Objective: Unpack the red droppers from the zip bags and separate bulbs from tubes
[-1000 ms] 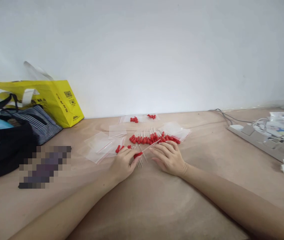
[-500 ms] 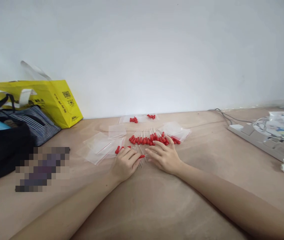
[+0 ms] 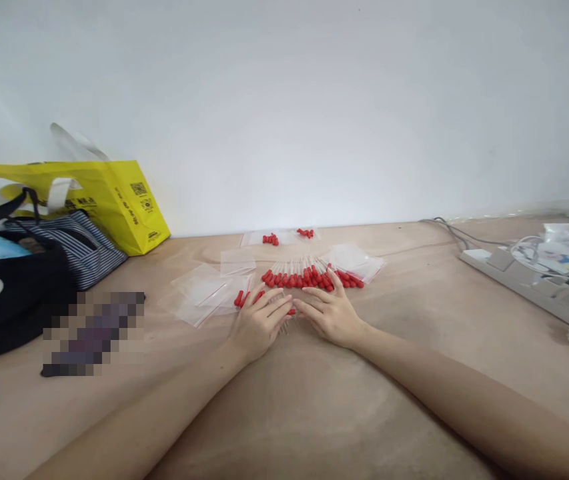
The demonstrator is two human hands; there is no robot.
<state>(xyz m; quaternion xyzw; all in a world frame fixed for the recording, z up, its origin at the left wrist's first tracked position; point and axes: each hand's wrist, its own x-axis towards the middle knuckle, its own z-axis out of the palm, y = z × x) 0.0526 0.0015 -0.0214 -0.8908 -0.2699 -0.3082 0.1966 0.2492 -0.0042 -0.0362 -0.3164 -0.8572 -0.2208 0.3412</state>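
Observation:
A row of small clear droppers with red bulbs lies on the tan table. My left hand rests flat just in front of them, fingers stretched over a few loose droppers; one red bulb shows between my hands. My right hand lies flat beside it, fingers spread, its fingertips touching the dropper row. Several small clear zip bags lie to the left of my left hand, and more zip bags lie behind the row on the right.
Two filled bags of droppers lie by the white wall. A yellow shopping bag, a striped bag and a black bag stand at the left. A white power strip with cables and papers sits at the right.
My left hand held one dropper by its red bulb a second ago; now that dropper is down on the table and both hands lie flat with fingers spread.

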